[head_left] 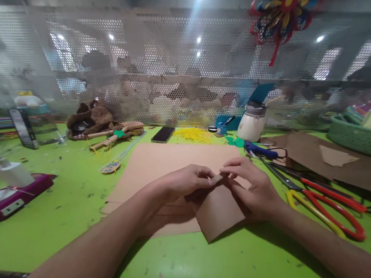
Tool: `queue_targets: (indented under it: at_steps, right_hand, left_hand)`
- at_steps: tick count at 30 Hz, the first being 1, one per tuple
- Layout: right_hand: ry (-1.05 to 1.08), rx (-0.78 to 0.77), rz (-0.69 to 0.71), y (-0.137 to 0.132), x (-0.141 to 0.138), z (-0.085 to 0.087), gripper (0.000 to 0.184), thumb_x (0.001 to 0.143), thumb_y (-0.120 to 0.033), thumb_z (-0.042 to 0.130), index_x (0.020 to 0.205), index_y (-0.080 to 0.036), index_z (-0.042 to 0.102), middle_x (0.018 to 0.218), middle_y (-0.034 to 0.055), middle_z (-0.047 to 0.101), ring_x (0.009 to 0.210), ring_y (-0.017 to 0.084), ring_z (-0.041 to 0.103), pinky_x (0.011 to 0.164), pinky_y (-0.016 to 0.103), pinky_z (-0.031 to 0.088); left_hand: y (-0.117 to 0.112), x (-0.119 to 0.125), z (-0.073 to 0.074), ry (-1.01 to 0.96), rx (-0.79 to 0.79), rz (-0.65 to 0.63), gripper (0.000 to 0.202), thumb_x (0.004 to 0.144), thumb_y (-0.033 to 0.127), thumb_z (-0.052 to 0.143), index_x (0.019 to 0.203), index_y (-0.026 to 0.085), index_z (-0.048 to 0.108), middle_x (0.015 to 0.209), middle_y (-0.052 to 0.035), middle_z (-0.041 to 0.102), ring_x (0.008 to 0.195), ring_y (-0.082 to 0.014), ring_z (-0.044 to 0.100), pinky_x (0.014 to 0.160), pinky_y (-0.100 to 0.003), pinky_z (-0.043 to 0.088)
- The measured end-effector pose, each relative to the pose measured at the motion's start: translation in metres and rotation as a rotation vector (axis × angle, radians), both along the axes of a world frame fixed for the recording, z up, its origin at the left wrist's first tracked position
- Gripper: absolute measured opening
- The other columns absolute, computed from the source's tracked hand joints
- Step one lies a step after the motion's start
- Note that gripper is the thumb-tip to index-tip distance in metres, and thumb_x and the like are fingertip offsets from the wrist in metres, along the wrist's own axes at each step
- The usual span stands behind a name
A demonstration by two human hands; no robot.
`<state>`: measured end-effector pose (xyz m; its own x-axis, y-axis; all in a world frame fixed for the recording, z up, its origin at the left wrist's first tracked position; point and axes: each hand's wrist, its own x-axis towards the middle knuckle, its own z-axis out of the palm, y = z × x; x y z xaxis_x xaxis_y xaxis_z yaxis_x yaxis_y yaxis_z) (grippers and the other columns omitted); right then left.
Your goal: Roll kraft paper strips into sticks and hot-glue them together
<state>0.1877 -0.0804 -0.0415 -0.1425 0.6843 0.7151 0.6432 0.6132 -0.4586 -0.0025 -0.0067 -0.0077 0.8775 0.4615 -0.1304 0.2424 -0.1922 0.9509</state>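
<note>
A piece of brown kraft paper [218, 212] is pinched along its upper edge by both hands, and its lower part hangs toward me. My left hand [192, 178] has thumb and fingers closed on that edge, which looks folded or rolled over. From the other side my right hand [253, 184] grips the same edge with thumb and fingertips close to the left ones. Beneath and behind lies a stack of larger brown paper sheets [181, 154] on the green table [82, 186].
Right of my hand lie scissors [321, 208] with red and yellow handles, a blue glue gun [262, 149] and dark brown card [303, 156]. A green basket [360, 134] stands far right. Behind are a phone [163, 134] and a white jar [252, 125]; a purple power strip [10, 201] is left.
</note>
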Motion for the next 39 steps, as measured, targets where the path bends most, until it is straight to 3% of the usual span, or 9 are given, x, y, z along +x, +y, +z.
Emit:
queue_targets:
  at_steps: [6, 8, 11, 14, 18, 30, 39]
  right_hand:
    - [0.464, -0.415, 0.055, -0.002, 0.005, 0.009, 0.035, 0.078, -0.021, 0.056, 0.113, -0.018, 0.058, 0.105, 0.0084, 0.063, 0.098, 0.022, 0.058, 0.083, 0.035, 0.047]
    - [0.475, -0.487, 0.022, -0.003, 0.003, 0.013, 0.029, 0.08, -0.031, 0.056, 0.104, -0.016, 0.063, 0.101, 0.0081, 0.065, 0.096, 0.023, 0.059, 0.082, 0.034, 0.046]
    - [0.403, -0.542, -0.011, -0.005, -0.002, 0.018, 0.032, 0.083, -0.043, 0.052, 0.082, -0.015, 0.067, 0.083, 0.0052, 0.066, 0.08, 0.021, 0.059, 0.069, 0.029, 0.046]
    - [0.392, -0.538, -0.02, -0.006, -0.004, 0.02, 0.033, 0.083, -0.045, 0.052, 0.075, -0.015, 0.066, 0.07, 0.0016, 0.062, 0.067, 0.017, 0.055, 0.059, 0.025, 0.043]
    - [0.414, -0.498, -0.021, -0.009, -0.003, 0.021, 0.029, 0.081, -0.042, 0.056, 0.075, -0.016, 0.067, 0.071, 0.0011, 0.063, 0.067, 0.016, 0.055, 0.059, 0.023, 0.043]
    - [0.457, -0.39, 0.058, -0.007, 0.004, 0.018, 0.013, 0.079, -0.03, 0.064, 0.088, -0.023, 0.071, 0.089, 0.0011, 0.071, 0.083, 0.016, 0.063, 0.073, 0.023, 0.05]
    - [0.278, -0.286, 0.141, -0.009, 0.008, 0.026, 0.008, 0.079, -0.02, 0.065, 0.084, -0.022, 0.069, 0.08, -0.0005, 0.067, 0.074, 0.013, 0.061, 0.067, 0.022, 0.049]
  left_hand:
    - [-0.003, 0.002, 0.006, 0.053, 0.074, 0.046, 0.025, 0.083, 0.039, 0.052, 0.093, 0.016, 0.054, 0.06, 0.0048, 0.046, 0.046, -0.007, 0.039, 0.042, -0.019, 0.028]
    - [-0.005, 0.003, 0.007, 0.032, 0.115, 0.053, 0.027, 0.083, 0.039, 0.05, 0.095, 0.016, 0.054, 0.062, 0.0038, 0.049, 0.047, -0.0073, 0.04, 0.043, -0.019, 0.029]
    - [-0.008, 0.005, 0.008, 0.021, 0.292, 0.081, 0.027, 0.084, 0.037, 0.049, 0.097, 0.015, 0.056, 0.072, 0.0002, 0.056, 0.057, -0.009, 0.046, 0.05, -0.02, 0.035]
    - [-0.013, 0.008, 0.009, 0.05, 0.479, 0.137, 0.023, 0.084, 0.032, 0.048, 0.097, 0.016, 0.058, 0.082, -0.0034, 0.062, 0.07, -0.0124, 0.052, 0.061, -0.023, 0.04]
    - [-0.021, 0.008, 0.011, 0.062, 0.609, 0.202, 0.024, 0.085, 0.031, 0.046, 0.1, 0.019, 0.059, 0.093, -0.0054, 0.065, 0.081, -0.0165, 0.056, 0.067, -0.026, 0.042]
    - [-0.027, 0.006, 0.014, -0.022, 0.781, 0.202, 0.024, 0.088, 0.026, 0.044, 0.104, 0.022, 0.061, 0.097, -0.0038, 0.067, 0.083, -0.0161, 0.059, 0.069, -0.025, 0.042]
    - [-0.024, 0.004, 0.011, -0.049, 1.019, 0.12, 0.025, 0.073, 0.013, 0.052, 0.096, 0.016, 0.06, 0.082, -0.0023, 0.064, 0.068, -0.0132, 0.055, 0.059, -0.021, 0.038]
